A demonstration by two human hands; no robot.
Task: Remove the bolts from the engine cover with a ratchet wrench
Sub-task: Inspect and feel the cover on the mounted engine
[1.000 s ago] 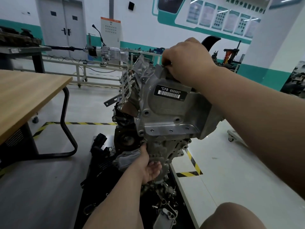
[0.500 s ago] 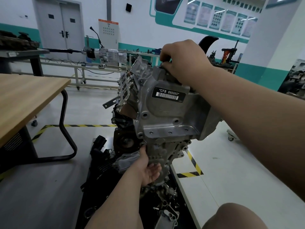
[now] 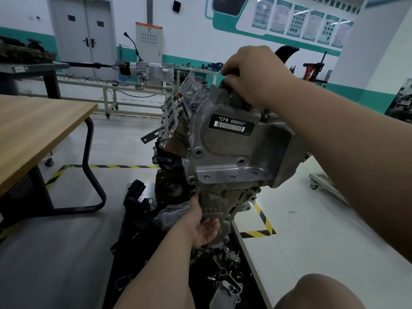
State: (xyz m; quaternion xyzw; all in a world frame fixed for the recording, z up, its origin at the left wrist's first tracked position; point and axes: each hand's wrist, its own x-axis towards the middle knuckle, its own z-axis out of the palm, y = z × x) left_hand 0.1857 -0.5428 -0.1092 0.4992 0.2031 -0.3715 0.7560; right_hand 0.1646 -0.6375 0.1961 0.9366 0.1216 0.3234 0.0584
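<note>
A grey cast engine cover [image 3: 225, 152] with a black label reading CFB 666660 faces me on the upright engine. My right hand [image 3: 256, 74] is at the cover's top edge, fingers curled round something dark there; what it grips is hidden by the hand. Lower down, my left hand [image 3: 204, 226] holds the cover's narrow bottom part, thumb up along its left side and fingers wrapped behind the casting. Empty bolt holes show along the flange [image 3: 231, 176]. No ratchet wrench is visible.
A wooden table [image 3: 33, 130] with a black tube leg stands left. Loose metal parts [image 3: 227, 286] lie on the dark stand below the engine. Yellow-black floor tape [image 3: 260, 219] marks the bay. A metal rack with a steering column [image 3: 142, 70] is behind.
The view has shifted slightly; both hands stay in the same places on the cover, and the engine has not visibly moved.
</note>
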